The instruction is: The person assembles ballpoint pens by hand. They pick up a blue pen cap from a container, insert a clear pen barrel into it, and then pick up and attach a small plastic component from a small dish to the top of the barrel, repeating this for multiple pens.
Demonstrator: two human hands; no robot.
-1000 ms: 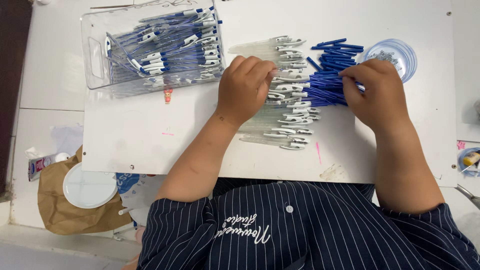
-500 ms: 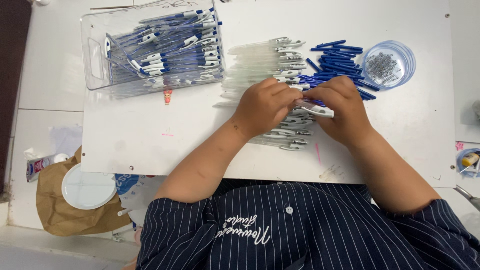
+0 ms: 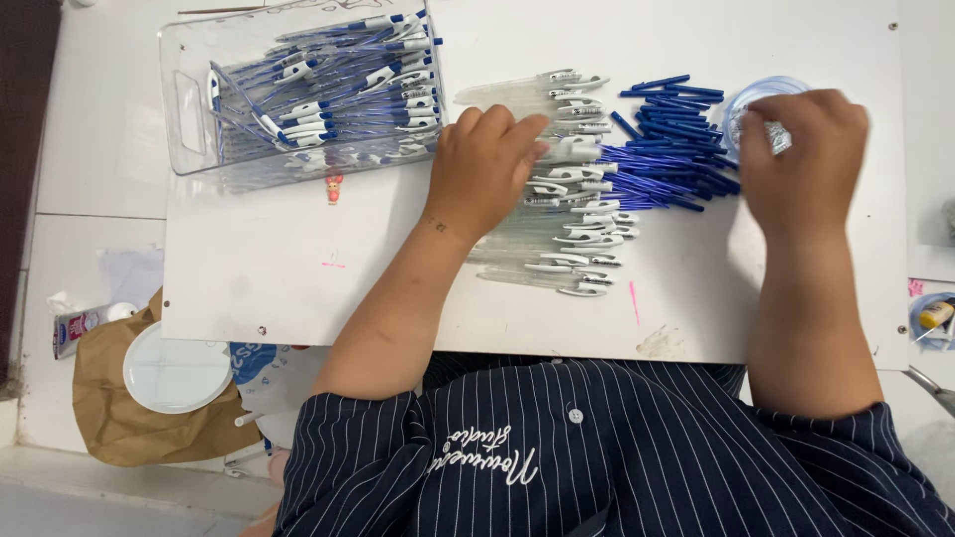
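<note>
Tabletop: white tabletop [image 3: 279, 288] fills most of the view, with a paper bag [image 3: 109, 418] and a white lid [image 3: 174, 373] lying off its near left edge.
Clear bin: a see-through bin [image 3: 189, 109] at the far left holds finished blue-and-white pens [image 3: 348, 85], lying roughly side by side.
Clear barrels: a row of empty pen barrels with white clips [image 3: 577, 234] lies at the middle, just beside the refills.
Blue refills: a loose heap of blue refills [image 3: 667, 149] lies between the barrels and the small dish.
Left hand: the left hand [image 3: 482, 169] rests on the barrel row, fingers [image 3: 517, 129] curled down onto a barrel; whether one is truly pinched cannot be told.
Right hand: the right hand [image 3: 801, 159] is over the small clear dish [image 3: 746, 99] at the far right, fingers bent downward; blurred, so a grip cannot be confirmed.
Doing it well: likely best to pick one small part at a time, keep the barrel steady and level, and leave the rows undisturbed.
</note>
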